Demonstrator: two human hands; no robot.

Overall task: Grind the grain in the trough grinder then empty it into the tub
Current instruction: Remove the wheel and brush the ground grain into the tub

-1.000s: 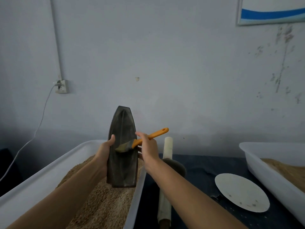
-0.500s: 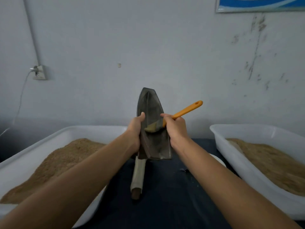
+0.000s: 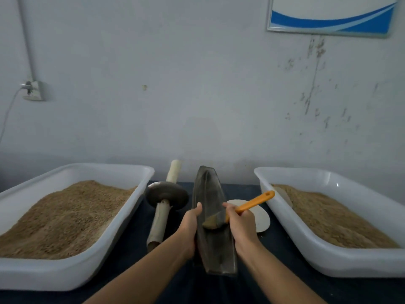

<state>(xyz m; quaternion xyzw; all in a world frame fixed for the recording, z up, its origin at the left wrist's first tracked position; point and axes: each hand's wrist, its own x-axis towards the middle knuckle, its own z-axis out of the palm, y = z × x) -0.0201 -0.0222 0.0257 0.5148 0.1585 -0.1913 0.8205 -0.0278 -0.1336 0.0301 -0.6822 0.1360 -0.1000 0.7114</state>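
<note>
Trough grinder (image 3: 213, 242) lies lengthwise on dark desk (image 3: 252, 288), centre, between two white tubs. Left hand (image 3: 190, 227) grip clasps its left rim. Right hand (image 3: 242, 220) grip pinches orange brush (image 3: 241, 208), bristles inside trough. Left tub (image 3: 72, 275) and right tub (image 3: 306, 257) hold grain. Roller wheel (image 3: 166, 195) left of trough; white disc (image 3: 259, 216) right.

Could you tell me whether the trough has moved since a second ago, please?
Yes. The trough was tilted up over the left tub; now it lies flat on the table between the two tubs, to the right of that tub.
</note>
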